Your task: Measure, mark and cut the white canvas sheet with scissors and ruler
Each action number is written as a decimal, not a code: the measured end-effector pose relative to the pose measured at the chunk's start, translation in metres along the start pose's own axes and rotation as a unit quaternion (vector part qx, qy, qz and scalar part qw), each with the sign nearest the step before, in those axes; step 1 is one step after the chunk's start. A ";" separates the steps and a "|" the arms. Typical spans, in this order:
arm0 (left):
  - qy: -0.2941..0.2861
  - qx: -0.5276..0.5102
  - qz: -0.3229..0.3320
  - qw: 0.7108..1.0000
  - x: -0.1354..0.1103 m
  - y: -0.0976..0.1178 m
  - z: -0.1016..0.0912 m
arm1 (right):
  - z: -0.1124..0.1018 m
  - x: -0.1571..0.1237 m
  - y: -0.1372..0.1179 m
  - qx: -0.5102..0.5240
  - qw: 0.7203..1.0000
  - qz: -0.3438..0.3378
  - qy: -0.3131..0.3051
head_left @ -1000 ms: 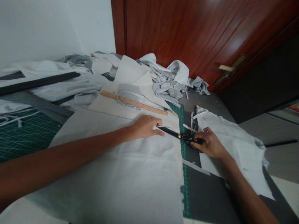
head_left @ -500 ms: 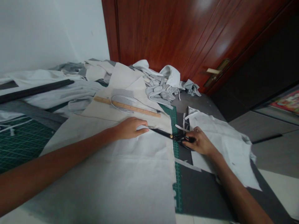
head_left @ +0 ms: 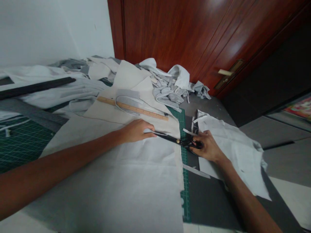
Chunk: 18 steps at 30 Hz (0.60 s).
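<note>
A large sheet of white fabric covers the front of the table. My right hand is wrapped round the handles of black scissors. Their blades point left and lie along the fabric's far edge, close to my left fingertips. My left hand pinches a fold of that fabric between thumb and fingers. Beyond it, a wooden ruler lies across a cream fabric piece, with a looped thin strip over the ruler.
A green cutting mat shows beside the fabric. White cloth and narrow strips lie at right on the dark table. Crumpled scraps pile up near the brown door. A black bar rests on cloth at left.
The view has shifted slightly. Both hands stay in nearly the same place, with the fabric still pinched and the scissors still held; the blades look a little nearer my left fingertips.
</note>
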<state>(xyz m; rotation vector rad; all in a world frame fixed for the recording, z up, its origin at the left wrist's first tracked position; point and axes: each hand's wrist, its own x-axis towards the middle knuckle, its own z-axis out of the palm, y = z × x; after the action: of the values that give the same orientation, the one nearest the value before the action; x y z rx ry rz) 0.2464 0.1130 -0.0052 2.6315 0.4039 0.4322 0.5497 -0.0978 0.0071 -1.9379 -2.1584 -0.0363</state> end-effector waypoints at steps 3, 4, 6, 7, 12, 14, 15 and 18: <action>0.002 -0.011 -0.001 1.000 0.001 0.002 -0.001 | 0.002 0.000 -0.001 0.003 1.000 -0.001 0.003; 0.002 -0.012 -0.001 1.000 0.001 0.002 -0.001 | 0.002 0.001 -0.002 0.003 1.000 -0.003 0.006; 0.003 -0.011 -0.002 1.000 0.001 0.003 -0.001 | 0.004 0.001 -0.003 0.000 1.000 -0.009 0.013; 0.003 -0.009 -0.004 1.000 0.001 0.004 -0.001 | 0.005 0.001 -0.003 -0.002 1.000 -0.013 0.017; 0.003 -0.010 -0.023 1.000 0.001 0.006 -0.002 | 0.008 0.002 -0.004 -0.008 0.999 -0.033 0.019; 0.000 -0.013 -0.025 1.000 0.001 0.006 -0.002 | 0.008 0.002 -0.005 -0.012 0.999 -0.034 0.020; -0.002 -0.014 -0.025 1.000 0.001 0.006 -0.002 | 0.008 0.002 -0.006 -0.017 0.999 -0.033 0.022; -0.003 -0.014 -0.023 1.000 0.001 0.006 -0.001 | 0.005 0.002 -0.010 -0.040 0.998 -0.030 0.022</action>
<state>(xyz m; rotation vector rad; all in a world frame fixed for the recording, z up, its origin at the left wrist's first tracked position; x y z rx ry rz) 0.2481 0.1088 -0.0012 2.5912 0.4528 0.4133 0.5392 -0.0958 0.0041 -1.8950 -2.2185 -0.1771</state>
